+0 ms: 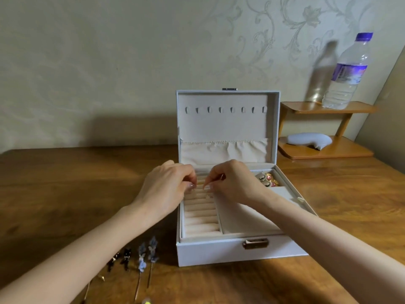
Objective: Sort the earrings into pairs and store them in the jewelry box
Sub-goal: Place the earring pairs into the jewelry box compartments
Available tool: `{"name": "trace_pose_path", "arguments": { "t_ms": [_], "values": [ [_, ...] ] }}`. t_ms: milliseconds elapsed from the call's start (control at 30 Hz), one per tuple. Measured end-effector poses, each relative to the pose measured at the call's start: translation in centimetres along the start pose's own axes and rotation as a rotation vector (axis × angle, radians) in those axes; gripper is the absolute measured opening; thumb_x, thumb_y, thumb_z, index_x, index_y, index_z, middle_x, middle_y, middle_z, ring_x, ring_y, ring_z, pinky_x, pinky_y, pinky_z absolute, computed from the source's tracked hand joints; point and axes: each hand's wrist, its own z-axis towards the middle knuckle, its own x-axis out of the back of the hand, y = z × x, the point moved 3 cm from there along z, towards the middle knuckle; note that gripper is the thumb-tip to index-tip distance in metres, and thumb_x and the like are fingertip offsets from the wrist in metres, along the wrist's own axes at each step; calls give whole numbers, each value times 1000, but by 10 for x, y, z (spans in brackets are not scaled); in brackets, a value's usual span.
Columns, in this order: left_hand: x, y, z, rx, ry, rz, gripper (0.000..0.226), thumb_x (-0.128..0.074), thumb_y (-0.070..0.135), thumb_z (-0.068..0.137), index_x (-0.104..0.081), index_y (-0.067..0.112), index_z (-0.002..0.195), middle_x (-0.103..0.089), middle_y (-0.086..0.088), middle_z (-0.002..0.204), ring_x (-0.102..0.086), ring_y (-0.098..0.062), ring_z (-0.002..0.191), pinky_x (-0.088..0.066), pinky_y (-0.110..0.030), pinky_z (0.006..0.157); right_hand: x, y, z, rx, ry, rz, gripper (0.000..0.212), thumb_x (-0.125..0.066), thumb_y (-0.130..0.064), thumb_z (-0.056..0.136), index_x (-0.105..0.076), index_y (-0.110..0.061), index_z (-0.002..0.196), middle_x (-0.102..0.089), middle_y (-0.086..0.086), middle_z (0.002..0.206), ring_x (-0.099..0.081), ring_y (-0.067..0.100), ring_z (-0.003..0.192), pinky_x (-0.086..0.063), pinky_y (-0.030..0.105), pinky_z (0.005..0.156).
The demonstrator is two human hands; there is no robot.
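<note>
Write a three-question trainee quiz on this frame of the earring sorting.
1. True or false: the white rectangular jewelry box is shut.
2. On which side of the box do the blue fabric-flower earrings lie on the wooden table?
3. The round pink-and-gold earrings lie: A) on the table; B) in the box's back right compartment; C) in the fabric pocket.
Key: 1 false, its lid stands upright. 2 left, beside the black earrings. 3 B.
</note>
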Motion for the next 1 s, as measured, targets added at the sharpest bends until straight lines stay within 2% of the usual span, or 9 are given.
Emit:
{"name": "trace_pose_path", "arguments": {
  "t_ms": [167,267,333,433,533,600,700,800,1000],
  "values": [
    [-4,2,8,-20,-39,71,9,-55,23,91,-63,27,91,-60,12,91,-42,-6,85,-34,-23,75,-4,3,12,-49,-28,-41,8,-69,-8,77,-73,-13,82,-54,-13,58,-47,0,57,-40,22,60],
    [-5,1,10,-20,-44,103,16,-51,16,92,-63,25,94,-60,10,96,-41,-8,87,-36,-25,77,-7,2,15,-71,-28,-58,11,-66,-7,76,-72,-16,78,-58,-9,61,-55,10,67,-46,27,68],
    [-6,1,11,-28,-45,136,20,-48,11,92,-63,25,94,-54,10,94,-39,-10,87,-36,-24,77,-7,0,15,-86,-30,-64,15,-65,-6,77,-70,-19,74,-59,-8,62,-57,13,73,-48,29,72],
    [-7,2,13,-34,-52,165,20,-48,10,92,-62,24,94,-43,10,89,-38,-11,88,-35,-25,77,-7,1,16,-117,-48,-47,19,-64,-5,78,-67,-22,69,-56,-11,58,-56,12,70,-46,26,69],
    [-9,2,15,-29,-57,178,20,-49,10,92,-63,23,95,-44,9,91,-41,-13,91,-37,-27,77,-8,2,17,-152,-66,-26,16,-65,-6,80,-70,-19,71,-56,-10,57,-53,9,64,-42,23,65],
    [-10,2,17,-24,-57,189,20,-49,10,92,-64,22,95,-44,9,91,-40,-14,91,-35,-27,76,-8,1,18,-162,-64,-36,20,-67,-8,80,-66,-23,66,-56,-9,56,-53,9,63,-42,23,64],
    [-11,4,18,-17,-23,190,19,-49,8,91,-61,22,94,-47,7,92,-44,-17,95,-34,-29,77,-6,-1,17,-142,-4,-89,23,-67,-9,77,-61,-25,63,-61,-5,64,-60,16,74,-47,28,69],
    [-12,3,15,-3,35,192,15,-50,8,90,-57,21,94,-54,4,98,-46,-18,97,-36,-30,78,-5,-1,16,-126,56,-158,26,-68,-11,75,-55,-29,62,-66,0,79,-62,20,87,-45,28,71],
    [-15,1,17,16,79,242,17,-48,5,89,-58,18,96,-57,0,102,-46,-20,99,-32,-28,77,-7,-3,15,-89,78,-181,16,-69,-14,75,-59,-26,71,-58,-8,72,-60,18,86,-39,25,66]
  ]
}}
